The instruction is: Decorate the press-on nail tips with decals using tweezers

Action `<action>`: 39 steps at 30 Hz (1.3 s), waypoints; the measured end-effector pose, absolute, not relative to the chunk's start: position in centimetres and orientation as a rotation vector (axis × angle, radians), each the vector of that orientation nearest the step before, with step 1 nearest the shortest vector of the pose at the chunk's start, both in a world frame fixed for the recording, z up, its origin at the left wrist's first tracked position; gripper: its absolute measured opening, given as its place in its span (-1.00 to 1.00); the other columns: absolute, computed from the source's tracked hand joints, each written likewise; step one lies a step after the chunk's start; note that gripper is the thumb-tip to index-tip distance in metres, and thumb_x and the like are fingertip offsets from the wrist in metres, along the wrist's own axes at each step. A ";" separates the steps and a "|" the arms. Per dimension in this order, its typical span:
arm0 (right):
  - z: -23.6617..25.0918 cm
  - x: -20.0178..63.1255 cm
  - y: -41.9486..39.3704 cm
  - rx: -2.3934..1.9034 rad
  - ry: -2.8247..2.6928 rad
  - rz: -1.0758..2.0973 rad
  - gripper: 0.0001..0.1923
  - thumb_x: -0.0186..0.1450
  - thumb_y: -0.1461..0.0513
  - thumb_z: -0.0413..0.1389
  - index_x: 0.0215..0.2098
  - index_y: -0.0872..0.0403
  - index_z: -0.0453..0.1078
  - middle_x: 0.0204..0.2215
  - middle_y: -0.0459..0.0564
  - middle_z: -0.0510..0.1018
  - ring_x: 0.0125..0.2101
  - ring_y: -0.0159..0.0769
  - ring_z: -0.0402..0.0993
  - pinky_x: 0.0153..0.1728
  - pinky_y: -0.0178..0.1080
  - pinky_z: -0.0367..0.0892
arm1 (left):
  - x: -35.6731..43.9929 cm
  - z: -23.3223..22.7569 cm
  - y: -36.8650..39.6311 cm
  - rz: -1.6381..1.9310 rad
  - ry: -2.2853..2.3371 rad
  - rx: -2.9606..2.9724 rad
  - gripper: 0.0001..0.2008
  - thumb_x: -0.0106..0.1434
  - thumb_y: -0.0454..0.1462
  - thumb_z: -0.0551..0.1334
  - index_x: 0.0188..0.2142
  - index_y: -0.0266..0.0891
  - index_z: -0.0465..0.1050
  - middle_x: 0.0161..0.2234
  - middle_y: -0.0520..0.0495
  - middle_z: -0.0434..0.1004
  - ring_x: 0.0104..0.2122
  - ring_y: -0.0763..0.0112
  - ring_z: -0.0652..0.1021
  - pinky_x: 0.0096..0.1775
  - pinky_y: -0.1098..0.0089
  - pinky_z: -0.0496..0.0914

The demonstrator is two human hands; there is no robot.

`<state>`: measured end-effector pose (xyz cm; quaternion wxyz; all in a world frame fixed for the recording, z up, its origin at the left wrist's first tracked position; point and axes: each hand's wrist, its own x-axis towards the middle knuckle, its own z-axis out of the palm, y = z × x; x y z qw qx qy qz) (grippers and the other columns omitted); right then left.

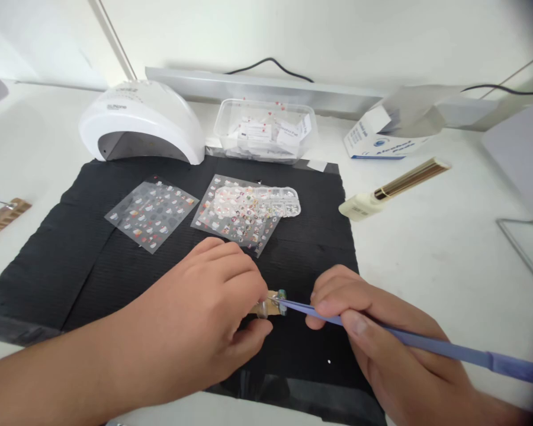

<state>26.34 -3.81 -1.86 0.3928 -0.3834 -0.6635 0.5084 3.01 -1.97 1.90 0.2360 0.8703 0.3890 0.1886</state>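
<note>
My left hand (231,296) is closed, thumb and fingers pinched round a short wooden nail-tip holder (273,305). Most of the holder is hidden behind the fingers; a clear nail tip (262,309) and a metal clip with a blue-green piece (282,302) show at its right end. In my right hand (368,319), slim purple tweezers (404,338) are gripped like a pen. Their pointed tip reaches the holder beside my left fingertips; whether it pinches anything is too small to tell. A tiny white speck (329,361) lies on the black mat (128,296) below.
Two sticker sheets (151,213) (231,231) lie on the mat, a clear compartment case (288,201) over one. Behind are a white nail lamp (137,118), a plastic tub (266,151) of packets and an alcohol pad box (382,145). A gold-capped bottle (362,206) stands right.
</note>
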 end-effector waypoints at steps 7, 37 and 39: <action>-1.8 26.4 -4.0 -0.988 -1.661 1.301 -0.78 0.47 0.23 -0.05 -0.19 -0.06 0.44 -0.36 -0.08 0.51 -0.29 -0.28 0.40 -0.30 -0.18 0.34 | 3.0 1.8 -1.8 0.587 1.027 2.345 -0.84 0.23 -0.43 0.28 -0.49 -0.33 0.44 -0.46 -0.02 0.51 -0.36 0.39 0.49 -0.23 0.31 0.33; -1.3 26.3 -2.9 -0.969 -1.359 1.296 -0.82 0.38 0.23 0.10 -0.29 -0.03 0.56 -0.50 -0.04 0.51 -0.35 -0.23 0.41 -0.35 -0.20 0.32 | 2.9 2.0 -1.7 0.462 1.020 2.316 -0.91 0.28 -0.40 0.24 -0.35 -0.26 0.51 -0.36 0.02 0.51 -0.29 0.39 0.46 -0.13 0.27 0.31; -1.4 26.1 -2.6 -0.960 -1.322 1.285 -0.83 0.37 0.21 0.12 -0.30 -0.02 0.57 -0.51 -0.04 0.51 -0.35 -0.22 0.40 -0.35 -0.19 0.32 | 2.8 2.0 -1.7 0.447 1.015 2.320 -0.90 0.30 -0.39 0.24 -0.32 -0.23 0.53 -0.34 0.03 0.51 -0.28 0.39 0.47 -0.12 0.24 0.30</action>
